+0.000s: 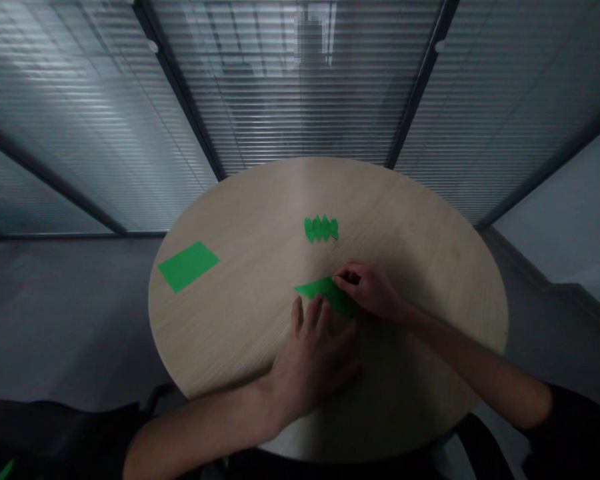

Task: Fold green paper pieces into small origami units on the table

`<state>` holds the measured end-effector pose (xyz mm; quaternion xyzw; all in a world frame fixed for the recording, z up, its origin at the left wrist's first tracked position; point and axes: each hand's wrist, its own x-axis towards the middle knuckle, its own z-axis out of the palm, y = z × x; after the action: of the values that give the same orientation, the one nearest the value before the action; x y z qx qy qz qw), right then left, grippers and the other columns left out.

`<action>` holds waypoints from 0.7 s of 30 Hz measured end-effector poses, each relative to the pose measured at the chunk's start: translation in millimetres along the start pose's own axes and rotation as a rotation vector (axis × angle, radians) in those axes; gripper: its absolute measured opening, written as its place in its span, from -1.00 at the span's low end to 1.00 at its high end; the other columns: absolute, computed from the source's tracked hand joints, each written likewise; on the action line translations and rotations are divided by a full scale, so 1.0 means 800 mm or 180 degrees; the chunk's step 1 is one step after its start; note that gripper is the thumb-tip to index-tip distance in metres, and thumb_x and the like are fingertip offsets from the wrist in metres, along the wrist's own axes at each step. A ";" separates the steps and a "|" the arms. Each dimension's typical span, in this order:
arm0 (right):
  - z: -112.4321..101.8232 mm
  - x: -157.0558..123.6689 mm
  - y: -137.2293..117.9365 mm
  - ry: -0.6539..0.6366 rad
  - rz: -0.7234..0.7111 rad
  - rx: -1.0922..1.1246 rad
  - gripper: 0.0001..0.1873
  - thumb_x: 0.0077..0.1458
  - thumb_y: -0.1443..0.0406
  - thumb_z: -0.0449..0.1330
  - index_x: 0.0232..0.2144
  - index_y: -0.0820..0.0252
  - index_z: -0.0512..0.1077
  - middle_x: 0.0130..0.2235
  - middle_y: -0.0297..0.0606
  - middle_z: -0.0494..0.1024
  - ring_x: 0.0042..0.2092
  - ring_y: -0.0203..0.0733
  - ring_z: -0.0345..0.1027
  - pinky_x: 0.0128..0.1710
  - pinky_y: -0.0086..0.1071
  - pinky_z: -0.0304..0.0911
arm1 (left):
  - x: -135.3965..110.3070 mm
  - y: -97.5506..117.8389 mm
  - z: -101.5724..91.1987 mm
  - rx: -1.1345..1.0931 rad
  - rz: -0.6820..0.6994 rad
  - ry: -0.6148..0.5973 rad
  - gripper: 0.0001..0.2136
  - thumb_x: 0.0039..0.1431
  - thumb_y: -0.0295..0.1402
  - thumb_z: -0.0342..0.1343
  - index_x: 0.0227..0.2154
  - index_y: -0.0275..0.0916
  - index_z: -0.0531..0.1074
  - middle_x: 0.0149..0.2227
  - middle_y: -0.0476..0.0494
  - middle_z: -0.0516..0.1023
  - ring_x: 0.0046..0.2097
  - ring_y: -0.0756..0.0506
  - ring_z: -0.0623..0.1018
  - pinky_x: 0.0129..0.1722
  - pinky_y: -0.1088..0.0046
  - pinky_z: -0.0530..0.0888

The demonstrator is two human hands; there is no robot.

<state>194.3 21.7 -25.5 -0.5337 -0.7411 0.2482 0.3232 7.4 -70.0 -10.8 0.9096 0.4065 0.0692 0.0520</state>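
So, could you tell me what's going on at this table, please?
A person is working at a round wooden table. Their right hand pinches a pointed piece of green paper, and their left hand rests spread beside it. A pleated green paper shape lies further out, with a flat green sheet off to the left.

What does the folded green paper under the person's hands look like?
The green paper is a matte, bright green sheet, apparently folded into a long, narrow shape tapering to a point at its left end. It lies flat near the middle of the round light wood table. The right hand holds its right end, partly hiding it. The fingertips of the spread left hand sit at its lower edge, possibly touching it.
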 end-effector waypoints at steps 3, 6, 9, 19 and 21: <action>0.000 0.000 0.001 -0.0003 -0.0028 0.0023 -0.87 0.18 0.31 0.26 -0.41 0.20 0.56 -0.33 -0.25 0.59 -0.32 -0.21 0.47 -0.29 -0.37 0.29 | -0.001 -0.003 0.002 -0.0053 0.0043 0.0061 -0.39 0.25 0.05 0.13 0.32 0.09 0.22 0.22 -0.33 0.32 0.30 -0.51 0.26 0.23 -0.39 0.17; 0.000 0.000 0.003 -0.0018 -0.0079 0.0035 -0.87 0.18 0.32 0.25 -0.41 0.20 0.56 -0.33 -0.25 0.59 -0.33 -0.21 0.46 -0.29 -0.37 0.29 | -0.002 -0.006 0.000 -0.0058 0.0000 0.0077 -0.32 0.23 0.09 0.11 0.32 -0.13 0.24 0.20 -0.41 0.36 0.28 -0.50 0.30 0.26 -0.32 0.19; 0.000 0.001 0.003 -0.0050 -0.0101 0.0006 -0.87 0.18 0.32 0.25 -0.41 0.19 0.56 -0.32 -0.24 0.59 -0.31 -0.20 0.47 -0.27 -0.36 0.29 | -0.002 -0.009 -0.003 -0.0027 -0.0034 0.0107 -0.33 0.24 0.07 0.11 0.25 -0.31 0.31 0.17 -0.45 0.42 0.26 -0.46 0.34 0.29 -0.24 0.20; -0.002 0.000 0.000 -0.0066 -0.0094 0.0011 -0.86 0.19 0.29 0.25 -0.40 0.19 0.56 -0.32 -0.25 0.59 -0.31 -0.21 0.45 -0.27 -0.36 0.28 | -0.009 -0.016 -0.015 -0.0072 -0.0532 -0.0051 -0.41 0.20 0.04 0.19 0.23 -0.06 0.37 0.23 -0.42 0.28 0.32 -0.65 0.16 0.16 -0.51 0.14; -0.002 0.000 0.000 -0.0078 -0.0064 0.0038 -0.86 0.19 0.29 0.25 -0.40 0.19 0.56 -0.32 -0.25 0.58 -0.32 -0.21 0.45 -0.29 -0.37 0.28 | -0.010 -0.017 -0.015 -0.0045 -0.0572 -0.0006 -0.40 0.17 0.05 0.21 0.23 -0.03 0.38 0.22 -0.41 0.27 0.31 -0.66 0.15 0.16 -0.51 0.13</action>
<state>195.2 21.9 -24.3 -0.5212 -0.7488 0.2558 0.3197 -9.9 -66.9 -1.6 0.8691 0.4859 0.0663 0.0647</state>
